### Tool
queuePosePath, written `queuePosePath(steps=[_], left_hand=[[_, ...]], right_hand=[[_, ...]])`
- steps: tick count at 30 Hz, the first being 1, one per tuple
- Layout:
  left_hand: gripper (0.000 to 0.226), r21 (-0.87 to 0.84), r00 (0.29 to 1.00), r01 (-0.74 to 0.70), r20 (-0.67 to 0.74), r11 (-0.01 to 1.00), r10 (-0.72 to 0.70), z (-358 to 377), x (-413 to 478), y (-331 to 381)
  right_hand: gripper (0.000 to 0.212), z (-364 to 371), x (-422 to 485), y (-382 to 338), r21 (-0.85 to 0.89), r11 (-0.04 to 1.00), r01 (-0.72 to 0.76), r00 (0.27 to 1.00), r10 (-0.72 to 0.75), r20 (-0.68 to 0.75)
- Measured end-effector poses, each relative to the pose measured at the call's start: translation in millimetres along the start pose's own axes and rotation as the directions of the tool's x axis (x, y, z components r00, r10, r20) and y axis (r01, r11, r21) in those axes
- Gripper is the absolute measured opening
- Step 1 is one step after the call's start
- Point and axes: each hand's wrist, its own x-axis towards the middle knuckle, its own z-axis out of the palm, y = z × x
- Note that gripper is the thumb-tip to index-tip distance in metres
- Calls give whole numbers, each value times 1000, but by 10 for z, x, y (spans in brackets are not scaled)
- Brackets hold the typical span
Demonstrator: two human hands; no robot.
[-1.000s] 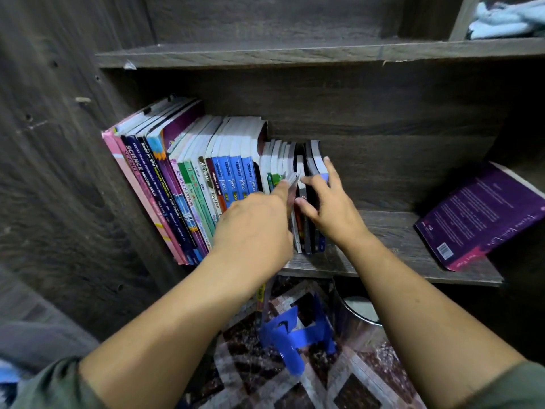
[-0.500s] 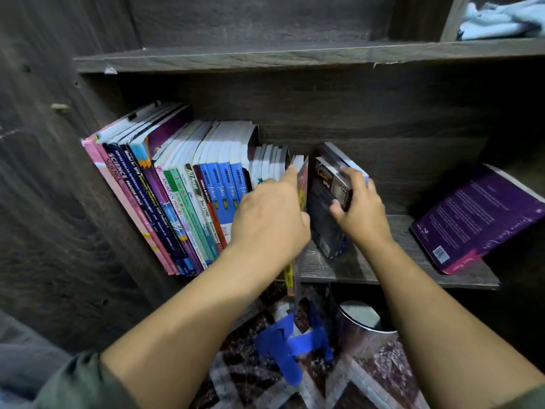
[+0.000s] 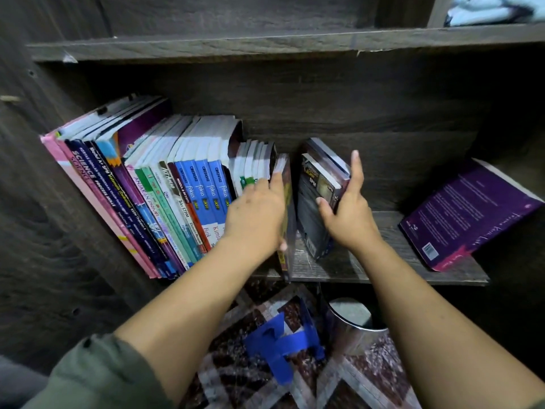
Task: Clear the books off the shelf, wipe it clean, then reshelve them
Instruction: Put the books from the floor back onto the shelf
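Dark wood shelf [image 3: 354,270], clearing barely begun: the row of books [image 3: 177,187] stands full, left hand [image 3: 256,214] against its rightmost thin book [image 3: 287,202] (grip unclear), right hand [image 3: 348,214] clamped on dark books [image 3: 315,187] just right of the row, wiping not started.

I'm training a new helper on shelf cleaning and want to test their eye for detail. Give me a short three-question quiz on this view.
1. True or false: the purple book stands upright in the row of books.
2. Multiple choice: the right hand grips A) a spray bottle, B) a bundle of dark books, C) nothing.
3. Short answer: what lies on the upper shelf, at the top right?

Key
1. False: it lies tilted at the right, apart from the row.
2. B: thumb in front, fingers behind.
3. A pale blue cloth.
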Motion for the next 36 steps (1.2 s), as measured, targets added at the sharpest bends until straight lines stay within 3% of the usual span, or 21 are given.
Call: queuePosePath(steps=[3, 6, 8, 11, 13, 16, 19, 23, 28, 31, 34, 36], left_hand=[[118, 169, 986, -38, -153, 985, 64, 27, -3, -90], [108, 194, 944, 21, -327, 981, 45, 161, 25, -130], [103, 165, 919, 83, -394, 983, -11, 291, 45, -148], [97, 134, 888, 119, -458, 984, -45, 463, 66, -159], [96, 149, 866, 119, -500, 982, -29, 480, 77, -184], [98, 104, 820, 65, -572, 992, 6, 489, 63, -315], [94, 127, 762, 50, -646, 991, 44, 622, 2, -471], [87, 139, 716, 142, -698, 980, -5, 724, -35, -642], [80, 197, 737, 145, -675, 970, 27, 733, -35, -682], [76, 151, 746, 141, -666, 979, -5, 689, -49, -584], [70, 125, 773, 108, -634, 986, -5, 578, -76, -452], [65, 141, 809, 52, -587, 989, 41, 486, -83, -335]], right_hand=[[107, -45, 4, 9, 48, 999, -8, 1000, 7, 21], [123, -53, 8, 45, 146, 988, -48, 995, 35, 88], [128, -51, 21, 80, 195, 977, -88, 972, 41, 231], [121, 37, 40, 141, 133, 980, -151, 878, 71, 473], [130, 193, 12, 213, 89, 976, -198, 833, 120, 541], [146, 448, -3, 326, -22, 977, -210, 839, 192, 510], [133, 548, 3, 268, -99, 977, -186, 888, 211, 409], [109, 749, -21, 217, -33, 980, -195, 926, 195, 324], [111, 818, -4, 191, -38, 973, -229, 909, 227, 348], [111, 712, 82, 210, -31, 967, -254, 863, 241, 445], [105, 517, 213, 191, -149, 966, -210, 812, 257, 524], [94, 345, 273, 108, -252, 959, -132, 835, 245, 494]])
